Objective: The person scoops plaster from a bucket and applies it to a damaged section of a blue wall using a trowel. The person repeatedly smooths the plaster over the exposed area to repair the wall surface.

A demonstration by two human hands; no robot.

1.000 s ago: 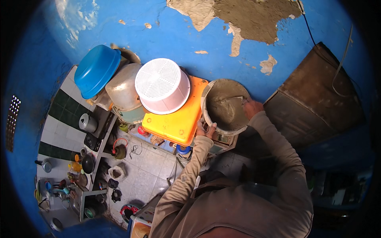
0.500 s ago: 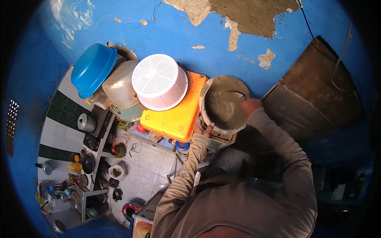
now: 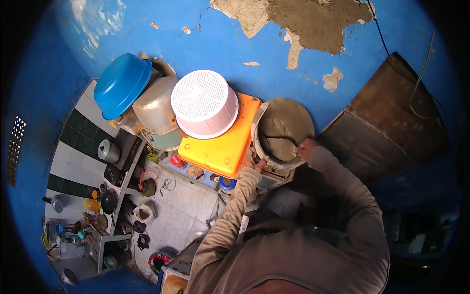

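Observation:
A round bucket (image 3: 257, 128) with a mortar-crusted rim stands on a cabinet against the blue wall. Inside it lies wet grey-brown mortar (image 3: 289, 120), with a curved groove across its surface. My left hand (image 3: 255, 160) is closed at the bucket's near left side, thumb and fingers against its outer wall, right beside the orange tray. At the near right part of the rim, my right hand (image 3: 307, 149) is closed, its fingertips reaching over the mortar. Whatever it holds is mostly hidden and cannot be made out.
An orange tray (image 3: 213, 158) lies left of the bucket, carrying an upturned white strainer (image 3: 203, 105). Beyond are a large metal pot (image 3: 154, 105) and a blue basin (image 3: 120, 85). A brown panel (image 3: 387, 108) leans at right. Bare plaster (image 3: 308, 24) shows on the wall.
My right hand has moved nearer along the bucket's right rim, and the groove in the mortar has changed shape. My left hand stays at the bucket's side. The view has shifted slightly.

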